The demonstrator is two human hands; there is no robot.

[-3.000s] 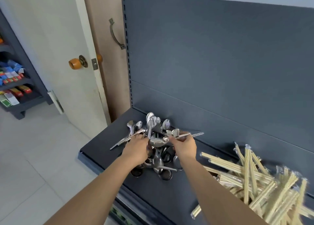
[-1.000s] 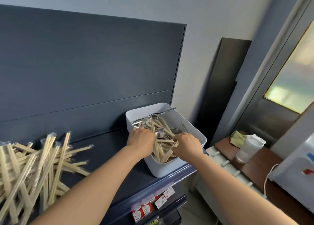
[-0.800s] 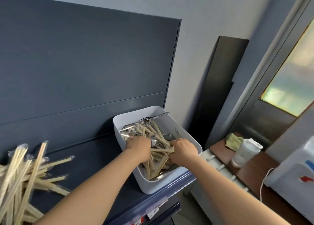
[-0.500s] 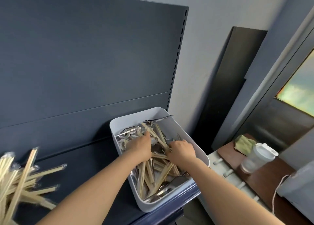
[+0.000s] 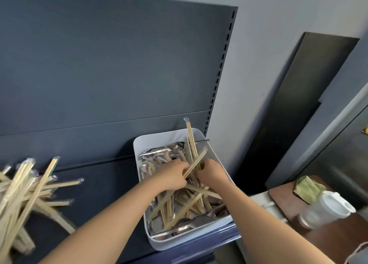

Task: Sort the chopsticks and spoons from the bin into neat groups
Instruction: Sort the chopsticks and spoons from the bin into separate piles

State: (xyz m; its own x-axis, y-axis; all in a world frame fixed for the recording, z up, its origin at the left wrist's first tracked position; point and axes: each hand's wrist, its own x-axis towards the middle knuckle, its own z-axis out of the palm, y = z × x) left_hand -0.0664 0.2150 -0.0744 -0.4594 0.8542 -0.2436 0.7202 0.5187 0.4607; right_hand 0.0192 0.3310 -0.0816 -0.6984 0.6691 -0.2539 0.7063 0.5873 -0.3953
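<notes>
A white bin (image 5: 139, 144) stands at the right end of the dark shelf (image 5: 103, 186), filled with wrapped wooden chopsticks and metal spoons (image 5: 159, 151) mixed together. Both my hands are inside it. My left hand (image 5: 172, 177) grips a few chopsticks (image 5: 192, 142) whose tips stick up above the bin's far rim. My right hand (image 5: 212, 174) holds the same bundle from the right side, fingers curled around it. A loose pile of sorted chopsticks (image 5: 25, 188) lies on the shelf at the far left.
The shelf's dark back panel rises behind the bin. To the right, lower down, a brown table (image 5: 282, 200) carries a white lidded cup (image 5: 328, 208) and a green cloth (image 5: 307, 188). A dark board (image 5: 298, 108) leans against the wall.
My hands were over the spoon pile on the left three seconds ago, then came to the bin. In the last half second they gathered several chopsticks and tilted them upright.
</notes>
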